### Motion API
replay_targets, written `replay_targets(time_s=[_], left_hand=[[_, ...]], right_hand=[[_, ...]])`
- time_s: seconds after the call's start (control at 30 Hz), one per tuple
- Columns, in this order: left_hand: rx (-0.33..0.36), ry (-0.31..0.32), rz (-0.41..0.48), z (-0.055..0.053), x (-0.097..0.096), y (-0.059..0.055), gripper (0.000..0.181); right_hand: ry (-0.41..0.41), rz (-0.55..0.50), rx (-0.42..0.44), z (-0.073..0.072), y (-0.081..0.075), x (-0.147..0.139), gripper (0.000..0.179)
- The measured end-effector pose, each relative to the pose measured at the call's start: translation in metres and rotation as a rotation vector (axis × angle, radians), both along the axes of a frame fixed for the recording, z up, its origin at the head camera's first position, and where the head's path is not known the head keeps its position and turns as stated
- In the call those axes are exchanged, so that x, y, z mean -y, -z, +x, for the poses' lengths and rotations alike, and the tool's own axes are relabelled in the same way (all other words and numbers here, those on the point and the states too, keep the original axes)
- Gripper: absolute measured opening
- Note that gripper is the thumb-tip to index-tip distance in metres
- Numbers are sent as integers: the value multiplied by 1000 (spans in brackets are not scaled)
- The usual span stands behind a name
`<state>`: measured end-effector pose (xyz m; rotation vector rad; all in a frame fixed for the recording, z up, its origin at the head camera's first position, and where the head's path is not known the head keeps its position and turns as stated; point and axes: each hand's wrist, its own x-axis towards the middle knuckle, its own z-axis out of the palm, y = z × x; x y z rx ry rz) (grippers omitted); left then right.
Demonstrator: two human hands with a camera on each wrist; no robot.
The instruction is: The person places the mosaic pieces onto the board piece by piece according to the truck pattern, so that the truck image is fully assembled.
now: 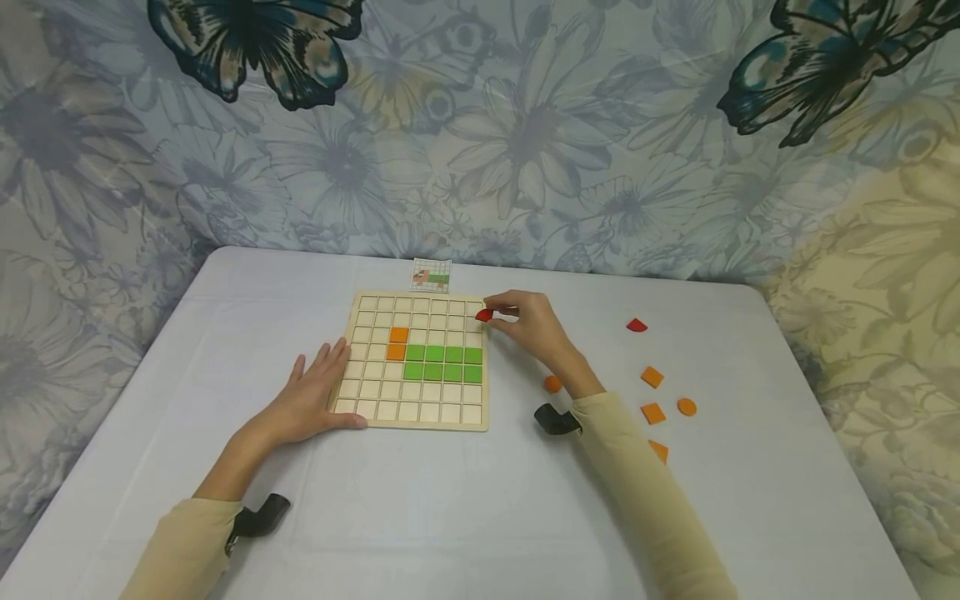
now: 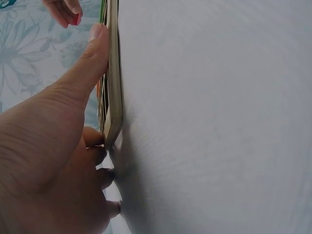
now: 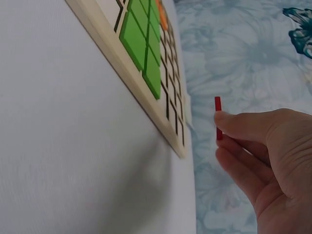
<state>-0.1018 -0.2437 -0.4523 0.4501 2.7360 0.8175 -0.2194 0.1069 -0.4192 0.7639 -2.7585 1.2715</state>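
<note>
A wooden grid board [image 1: 408, 412] lies on the table, with green square tiles [image 1: 453, 372] in two rows and two orange square tiles [image 1: 398, 343] on it. My left hand [image 1: 307, 404] rests against the board's left side, fingers spread and thumb laid along the front left corner. Between thumb and fingertips, my right hand [image 1: 538, 327] pinches a small red fan-shaped tile [image 1: 483, 316] over the board's upper right corner. The right wrist view shows this thin red tile [image 3: 218, 105] edge-on, held up above the table's surface.
Behind the board lies a small printed pattern card [image 1: 431, 275]. On the right are another red fan-shaped tile [image 1: 637, 325], several orange pieces [image 1: 652, 377] and an orange disc [image 1: 687, 407]. A second orange disc [image 1: 552, 384] sits by the right forearm. Patterned fabric [image 1: 480, 150] rises behind the table.
</note>
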Motion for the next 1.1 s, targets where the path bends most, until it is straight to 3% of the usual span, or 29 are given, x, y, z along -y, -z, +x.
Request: replay_targets(time_s=[0.23, 0.5, 1.1], left_hand=[[4, -3, -1, -1, 1, 0, 122], [10, -2, -1, -1, 0, 0, 122], [-8, 4, 17, 1, 0, 1, 121]], right_hand=[[-25, 8, 46, 5, 2, 19, 33], [-81, 33, 41, 6, 6, 40, 31], [-159, -23, 63, 9, 16, 65, 30]])
